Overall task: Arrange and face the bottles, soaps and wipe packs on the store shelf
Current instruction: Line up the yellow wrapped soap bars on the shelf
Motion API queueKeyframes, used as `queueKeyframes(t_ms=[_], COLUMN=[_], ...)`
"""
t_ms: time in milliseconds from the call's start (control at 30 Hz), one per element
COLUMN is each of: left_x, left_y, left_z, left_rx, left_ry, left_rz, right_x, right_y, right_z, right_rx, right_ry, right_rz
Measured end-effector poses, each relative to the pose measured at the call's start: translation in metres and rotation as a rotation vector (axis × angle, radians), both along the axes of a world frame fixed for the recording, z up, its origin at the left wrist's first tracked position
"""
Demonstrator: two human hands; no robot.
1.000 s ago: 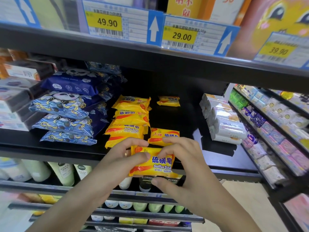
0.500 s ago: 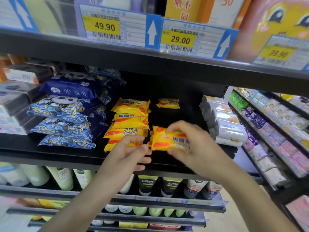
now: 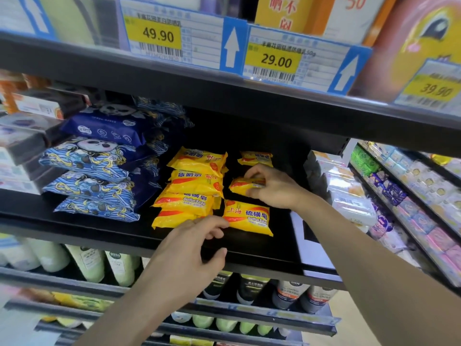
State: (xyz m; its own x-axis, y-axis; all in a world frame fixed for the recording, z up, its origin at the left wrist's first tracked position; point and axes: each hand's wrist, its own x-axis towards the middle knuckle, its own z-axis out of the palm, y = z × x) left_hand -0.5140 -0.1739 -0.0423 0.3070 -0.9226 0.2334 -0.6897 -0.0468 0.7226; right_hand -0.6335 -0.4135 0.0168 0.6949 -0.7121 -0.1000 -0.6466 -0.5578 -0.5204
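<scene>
Yellow sulfur soap packs lie on the black shelf (image 3: 99, 231). My right hand (image 3: 274, 189) reaches in and grips one soap pack (image 3: 243, 186) in the right-hand row. It sits between a front soap pack (image 3: 247, 218) and a rear soap pack (image 3: 255, 158). My left hand (image 3: 192, 250) hovers at the shelf's front edge with loosely curled fingers, its fingertips at the front pack's left edge, holding nothing. A leaning stack of soap packs (image 3: 197, 186) stands to the left, and blue panda wipe packs (image 3: 94, 171) are piled beyond it.
White wrapped packs (image 3: 349, 196) fill the shelf's right end. Pale green bottles (image 3: 119, 265) and dark tubes (image 3: 249, 288) stand on the shelves below. An upper shelf with price tags (image 3: 277, 61) overhangs. A side rack of small packs (image 3: 411, 196) runs along the right.
Both hands held one soap pack in front of the shelf. My left hand let go, and my right hand carried the pack inward onto the shelf behind the front pack.
</scene>
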Motion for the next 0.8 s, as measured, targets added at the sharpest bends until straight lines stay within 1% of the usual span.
queueKeyframes(t_ms=[67,133,200,267,367,433,500,633,700,800], left_x=[0.000,0.000,0.002,0.005,0.007,0.007,0.008,0.011,0.011,0.012], left_y=[-0.002,-0.003,-0.004,-0.005,-0.005,-0.003,-0.001,0.000,-0.001,-0.001], left_z=[-0.003,-0.005,-0.006,-0.007,-0.005,-0.004,-0.002,0.001,0.002,0.002], left_rx=[-0.009,-0.022,-0.028,-0.033,-0.026,-0.020,-0.007,0.020,0.026,0.030], left_ry=[-0.008,-0.030,-0.028,0.008,0.076,0.126,0.158,0.165,0.156,0.160], left_rz=[0.006,0.012,0.018,0.021,0.010,0.010,0.001,-0.021,-0.029,-0.033], right_x=[0.002,0.004,0.006,0.009,0.018,0.025,0.033,0.043,0.045,0.042], right_y=[-0.002,-0.008,-0.019,-0.033,-0.057,-0.072,-0.086,-0.096,-0.097,-0.092], right_z=[0.000,0.001,0.003,0.004,0.005,0.004,0.003,-0.005,-0.011,-0.011], right_rx=[0.067,0.087,0.059,-0.028,-0.231,-0.308,-0.304,-0.220,-0.247,-0.256], right_ry=[0.006,-0.007,-0.076,-0.114,0.002,0.110,0.175,0.252,0.260,0.214], right_rz=[0.044,0.063,0.031,-0.015,-0.071,-0.085,-0.086,-0.056,-0.071,-0.092])
